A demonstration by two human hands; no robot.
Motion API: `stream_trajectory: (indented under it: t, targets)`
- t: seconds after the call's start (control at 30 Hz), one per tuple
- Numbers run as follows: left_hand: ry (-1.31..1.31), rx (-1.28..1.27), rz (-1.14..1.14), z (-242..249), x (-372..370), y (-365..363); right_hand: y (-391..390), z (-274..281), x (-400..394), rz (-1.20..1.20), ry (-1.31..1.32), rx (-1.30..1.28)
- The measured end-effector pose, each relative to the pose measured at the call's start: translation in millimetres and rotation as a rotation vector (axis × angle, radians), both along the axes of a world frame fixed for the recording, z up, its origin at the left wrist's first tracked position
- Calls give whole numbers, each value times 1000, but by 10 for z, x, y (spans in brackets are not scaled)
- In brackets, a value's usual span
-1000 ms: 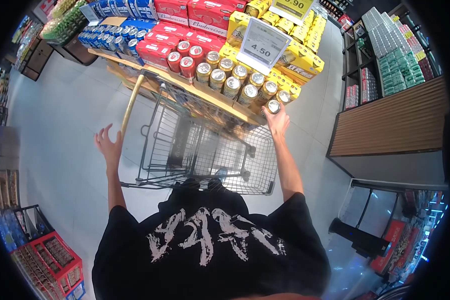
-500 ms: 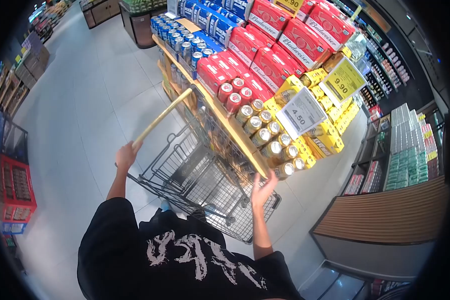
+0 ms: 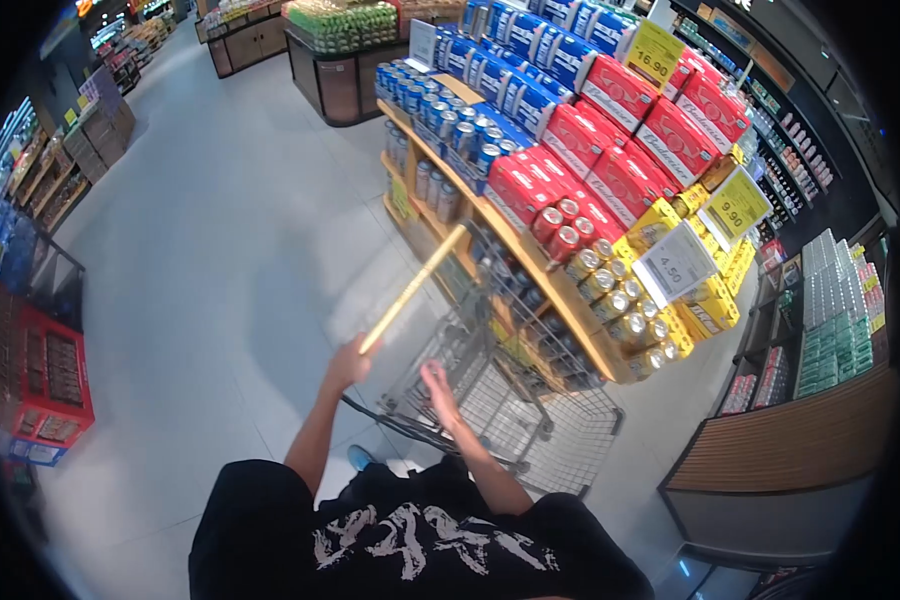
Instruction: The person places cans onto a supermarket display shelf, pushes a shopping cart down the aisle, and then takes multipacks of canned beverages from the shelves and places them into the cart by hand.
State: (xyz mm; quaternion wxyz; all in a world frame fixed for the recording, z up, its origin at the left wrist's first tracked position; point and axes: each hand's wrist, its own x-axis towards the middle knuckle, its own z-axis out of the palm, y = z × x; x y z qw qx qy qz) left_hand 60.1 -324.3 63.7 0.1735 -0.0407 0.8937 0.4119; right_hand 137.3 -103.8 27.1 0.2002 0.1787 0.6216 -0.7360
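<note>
My left hand (image 3: 347,364) is closed round the near end of the cart's yellow handle bar (image 3: 413,290). Over the basket of the wire shopping cart (image 3: 570,440), my right hand (image 3: 438,388) is raised with its fingers apart and nothing in it. The cart stands against a wooden display shelf (image 3: 530,257) stacked with drinks. Red cans (image 3: 563,242) and gold cans (image 3: 610,290) line its near edge, with blue cans (image 3: 448,120) farther along.
Red crates (image 3: 45,370) stand at the left, with cardboard boxes (image 3: 100,135) beyond. A dark produce bin (image 3: 335,90) is at the back. A wood-slatted counter (image 3: 780,445) stands at the right. Pale tiled floor (image 3: 200,260) runs along the left.
My right hand has moved left, away from the display's near corner, to above the cart. My left hand, still on the handle bar, appears farther right. The view has shifted, with the display now farther right.
</note>
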Motion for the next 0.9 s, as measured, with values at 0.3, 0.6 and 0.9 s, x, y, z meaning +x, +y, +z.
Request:
stream_trajectory:
  t: [0.3, 0.6, 0.9]
  targets:
    - [41, 130, 18, -24, 285, -468, -907, 69, -438, -138, -69, 239]
    - [160, -256, -266, -45, 659, -1168, -1418, -245, -387, -193, 41, 597]
    - [52, -167, -212, 46, 493, -1775, -1756, -509, -508, -3, 100, 848]
